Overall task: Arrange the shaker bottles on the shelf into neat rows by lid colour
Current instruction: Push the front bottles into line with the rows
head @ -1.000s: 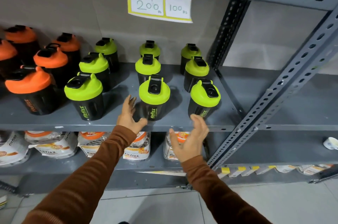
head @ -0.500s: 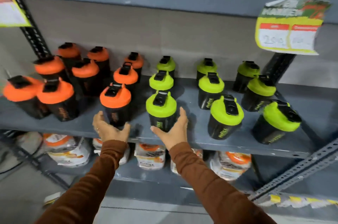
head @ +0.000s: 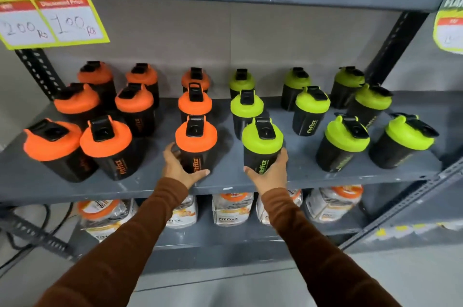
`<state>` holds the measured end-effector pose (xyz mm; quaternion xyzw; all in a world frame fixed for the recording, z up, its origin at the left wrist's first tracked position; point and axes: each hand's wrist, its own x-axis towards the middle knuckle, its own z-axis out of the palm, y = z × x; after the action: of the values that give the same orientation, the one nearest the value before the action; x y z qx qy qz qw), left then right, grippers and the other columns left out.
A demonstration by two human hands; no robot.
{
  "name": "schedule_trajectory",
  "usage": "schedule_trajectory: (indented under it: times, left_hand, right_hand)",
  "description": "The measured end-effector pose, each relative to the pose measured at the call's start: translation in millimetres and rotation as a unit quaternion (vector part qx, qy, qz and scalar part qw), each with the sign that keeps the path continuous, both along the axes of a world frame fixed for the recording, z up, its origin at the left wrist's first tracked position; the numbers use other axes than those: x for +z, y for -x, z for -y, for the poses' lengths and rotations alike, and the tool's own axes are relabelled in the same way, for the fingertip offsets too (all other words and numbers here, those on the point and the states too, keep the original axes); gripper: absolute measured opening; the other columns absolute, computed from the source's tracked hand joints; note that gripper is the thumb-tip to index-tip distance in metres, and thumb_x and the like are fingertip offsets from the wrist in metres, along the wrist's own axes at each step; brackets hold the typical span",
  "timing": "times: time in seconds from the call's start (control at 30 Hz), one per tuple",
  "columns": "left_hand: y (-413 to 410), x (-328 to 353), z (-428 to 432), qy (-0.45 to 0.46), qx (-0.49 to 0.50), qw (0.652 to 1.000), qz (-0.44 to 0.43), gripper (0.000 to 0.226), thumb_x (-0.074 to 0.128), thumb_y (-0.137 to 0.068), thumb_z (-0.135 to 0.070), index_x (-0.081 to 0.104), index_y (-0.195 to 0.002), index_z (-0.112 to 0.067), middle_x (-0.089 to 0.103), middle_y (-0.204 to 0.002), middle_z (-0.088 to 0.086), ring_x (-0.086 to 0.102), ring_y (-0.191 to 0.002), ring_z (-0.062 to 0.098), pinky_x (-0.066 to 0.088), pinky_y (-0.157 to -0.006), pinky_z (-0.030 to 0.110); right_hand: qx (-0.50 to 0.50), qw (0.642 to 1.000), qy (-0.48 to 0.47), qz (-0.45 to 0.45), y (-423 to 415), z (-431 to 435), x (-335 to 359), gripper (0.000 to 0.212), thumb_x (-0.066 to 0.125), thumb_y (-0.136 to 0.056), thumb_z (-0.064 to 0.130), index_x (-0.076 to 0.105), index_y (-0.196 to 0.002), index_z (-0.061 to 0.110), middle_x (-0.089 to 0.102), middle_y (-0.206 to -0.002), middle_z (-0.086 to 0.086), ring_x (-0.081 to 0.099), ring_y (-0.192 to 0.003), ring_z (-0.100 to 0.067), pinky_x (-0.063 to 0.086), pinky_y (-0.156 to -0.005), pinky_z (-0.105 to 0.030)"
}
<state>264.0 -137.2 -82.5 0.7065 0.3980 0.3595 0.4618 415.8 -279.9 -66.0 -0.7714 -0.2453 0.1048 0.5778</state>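
Setting: a shop aisle, a grey steel shelf (head: 140,187) against a pale wall, with a price card (head: 51,20) hanging from the shelf above, over the left end.

Left grip: the left hand (head: 179,168) is wrapped round the base of the front orange bottle (head: 196,146), thumb at the front edge side, fingers round its left flank. It holds low on the body, likely so the bottle slides upright instead of tipping.

Right grip: the right hand (head: 271,172) is closed likewise round the lower body of the front green bottle (head: 261,148), fingers on its right side.

Why both at once: these two bottles stand on either side of the line where the colours meet, near the front edge at mid-shelf. Working them together probably sets that boundary and squares the two front spots to the columns behind.

Orange bottles: nine in all, filling the left half of the shelf. The column behind the left hand runs straight to the back edge; the left-end orange bottles (head: 75,146) sit crowded, almost touching, and out of line.

Green bottles: nine on the right half. The column behind the right hand is fairly straight; the right-end green bottles (head: 375,146) are unevenly spaced and turned different ways.

Progress: colours look fully separated already; what remains, by my reading, is straightening and evening the gaps, mostly toward both ends.

Below: pouches (head: 231,207) on the lower shelf, not part of the job.
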Motion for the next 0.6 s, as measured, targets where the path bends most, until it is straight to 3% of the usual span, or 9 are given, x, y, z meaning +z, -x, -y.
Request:
schedule_trajectory:
  times: [0.17,0.43,0.6]
  left_hand:
    - [5,-4,0,-0.003,-0.011,1.0,0.003,0.104,0.086,-0.048,-0.003,0.021,-0.128,-0.01,0.043,-0.127,0.016,0.046,-0.109,0.022,0.039,-0.101,0.041]
    - [11,-9,-1,0.023,-0.035,0.999,-0.006,0.111,0.089,-0.045,-0.011,0.018,-0.13,-0.026,0.043,-0.131,0.016,0.045,-0.118,0.029,0.037,-0.104,0.047]
    - [14,-6,-2,0.044,-0.059,0.997,-0.015,0.118,0.086,-0.048,-0.001,0.01,-0.136,-0.019,0.041,-0.134,0.021,0.043,-0.122,0.031,0.035,-0.104,0.045]
  right_hand:
    - [0.004,1.0,-0.001,-0.005,4,8,1,0.092,0.082,-0.059,0.005,0.028,-0.133,0.015,0.051,-0.121,-0.004,0.05,-0.106,-0.015,0.036,-0.095,-0.023]
    - [0.0,1.0,0.012,0.004,3,10,0,0.09,0.084,-0.059,0.007,0.029,-0.13,0.012,0.055,-0.126,-0.012,0.055,-0.112,-0.025,0.039,-0.095,-0.027]
    - [0.012,1.0,0.013,0.004,2,12,1,0.091,0.085,-0.058,0.006,0.03,-0.13,0.013,0.055,-0.126,-0.012,0.055,-0.112,-0.026,0.039,-0.095,-0.028]
